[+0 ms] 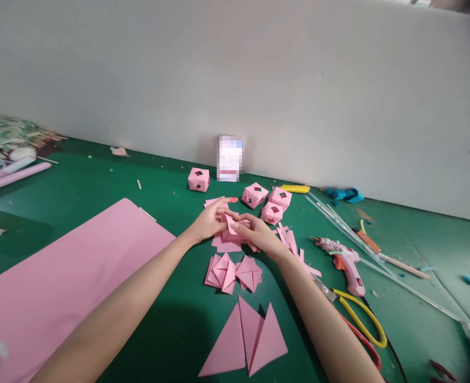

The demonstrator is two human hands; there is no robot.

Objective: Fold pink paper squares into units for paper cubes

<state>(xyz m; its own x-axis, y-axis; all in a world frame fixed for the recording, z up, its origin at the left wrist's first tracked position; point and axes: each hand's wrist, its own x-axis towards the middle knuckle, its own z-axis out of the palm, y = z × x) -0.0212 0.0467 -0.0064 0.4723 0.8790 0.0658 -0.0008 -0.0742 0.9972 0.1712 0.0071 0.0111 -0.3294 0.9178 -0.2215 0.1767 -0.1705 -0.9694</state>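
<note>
Plain grey wall (139,69) behind — green tabletop (158,340) running up to it — light soft.

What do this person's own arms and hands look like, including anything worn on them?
The left forearm and right forearm show no sleeves. The left hand and right hand are ungloved. A finger on the left has an orange-red patch with pale marks at its tip. No watch or bracelet shows.

Your folded piece (230,224) is matt paper; your glue gun (352,269), smooth plastic; your scissor blades (325,290), bare metal.
</note>
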